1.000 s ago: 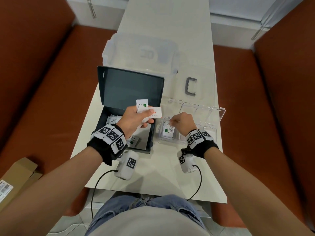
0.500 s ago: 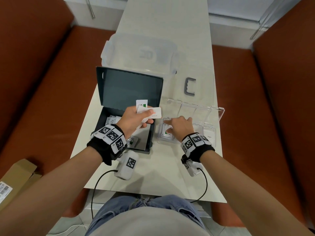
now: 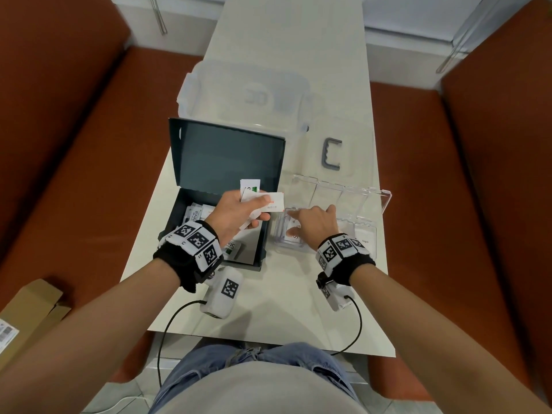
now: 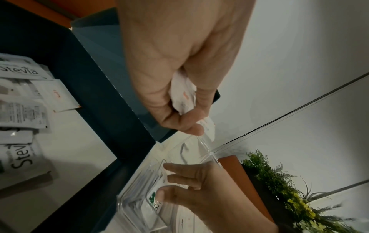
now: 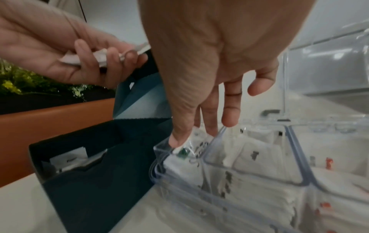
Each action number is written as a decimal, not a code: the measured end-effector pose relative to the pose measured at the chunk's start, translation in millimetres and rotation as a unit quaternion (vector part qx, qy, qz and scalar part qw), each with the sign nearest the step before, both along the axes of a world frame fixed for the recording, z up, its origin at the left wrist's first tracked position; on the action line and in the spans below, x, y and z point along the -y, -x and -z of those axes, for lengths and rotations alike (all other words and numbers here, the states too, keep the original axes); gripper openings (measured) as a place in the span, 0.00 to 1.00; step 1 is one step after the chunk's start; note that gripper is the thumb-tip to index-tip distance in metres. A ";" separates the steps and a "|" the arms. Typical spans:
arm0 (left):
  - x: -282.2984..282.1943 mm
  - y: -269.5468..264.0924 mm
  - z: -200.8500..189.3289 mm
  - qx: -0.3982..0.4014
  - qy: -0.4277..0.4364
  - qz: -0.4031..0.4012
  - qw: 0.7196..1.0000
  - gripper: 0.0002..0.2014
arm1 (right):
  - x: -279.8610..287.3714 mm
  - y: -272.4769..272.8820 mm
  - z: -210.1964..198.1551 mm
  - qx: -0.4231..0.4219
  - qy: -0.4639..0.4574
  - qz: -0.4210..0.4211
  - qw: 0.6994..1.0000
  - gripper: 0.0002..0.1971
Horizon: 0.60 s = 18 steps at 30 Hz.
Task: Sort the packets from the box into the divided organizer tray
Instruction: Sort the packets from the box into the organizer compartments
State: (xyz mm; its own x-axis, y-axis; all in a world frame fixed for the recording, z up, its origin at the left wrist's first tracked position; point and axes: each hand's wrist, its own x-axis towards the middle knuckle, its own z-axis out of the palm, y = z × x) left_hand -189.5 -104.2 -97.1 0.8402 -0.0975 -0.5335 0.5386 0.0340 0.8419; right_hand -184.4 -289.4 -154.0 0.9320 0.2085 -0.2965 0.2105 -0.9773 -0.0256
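Observation:
My left hand [image 3: 239, 212] grips a small fan of white packets [image 3: 263, 198] above the dark open box [image 3: 191, 222]; the same packets [image 4: 182, 94] show crumpled in its palm. More Stevia packets [image 4: 20, 100] lie inside the box. To its right stands the clear divided organizer tray [image 3: 366, 231]. My right hand [image 3: 310, 219] reaches into the tray's leftmost compartment, its straight fingers [image 5: 179, 135] pressing down on a green-marked Stevia packet [image 5: 184, 152] on the stack there. The neighbouring compartments [image 5: 257, 151] hold other white packets.
A clear lidded plastic bin [image 3: 243, 97] sits behind the box. A grey C-shaped clip [image 3: 331, 153] lies beyond the tray, whose clear lid [image 3: 343, 192] stands open at the back. Orange bench seats flank the narrow white table [image 3: 268, 309]. A cardboard carton [image 3: 27, 312] lies at the left.
My right hand has uncurled and moved slightly forward, its fingers now flat on the packet in the left compartment. The left hand with its packets has stayed in place.

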 end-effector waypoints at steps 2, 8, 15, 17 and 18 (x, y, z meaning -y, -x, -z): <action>-0.1 -0.8 -1.5 -0.013 0.007 -0.006 1.000 0.12 | 4.9 2.0 -10.3 0.018 -0.025 0.014 0.999 0.21; 4.0 -4.4 -5.3 -0.053 0.032 -0.012 0.998 0.13 | 15.7 2.9 -53.7 0.086 -0.345 0.129 0.926 0.14; 28.9 -4.0 -11.7 0.055 -0.018 0.125 0.990 0.04 | 19.6 -1.4 -93.3 0.025 -0.399 0.090 0.912 0.14; 39.6 -6.5 -13.8 0.066 -0.013 0.129 0.989 0.03 | 29.3 -1.3 -94.2 0.013 -0.374 0.093 0.923 0.13; 44.3 -8.0 -14.4 0.066 -0.011 0.126 0.990 0.03 | 36.2 -0.9 -93.5 0.010 -0.369 0.106 0.923 0.11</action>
State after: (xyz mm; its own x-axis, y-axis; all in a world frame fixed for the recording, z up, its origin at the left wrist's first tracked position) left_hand -181.5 -148.5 -82.6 0.8534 -0.3018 -0.4250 0.4126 -0.1070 0.9046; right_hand -183.5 -325.6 -60.5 0.9788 0.1592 -0.1292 0.0239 -0.7144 -0.6993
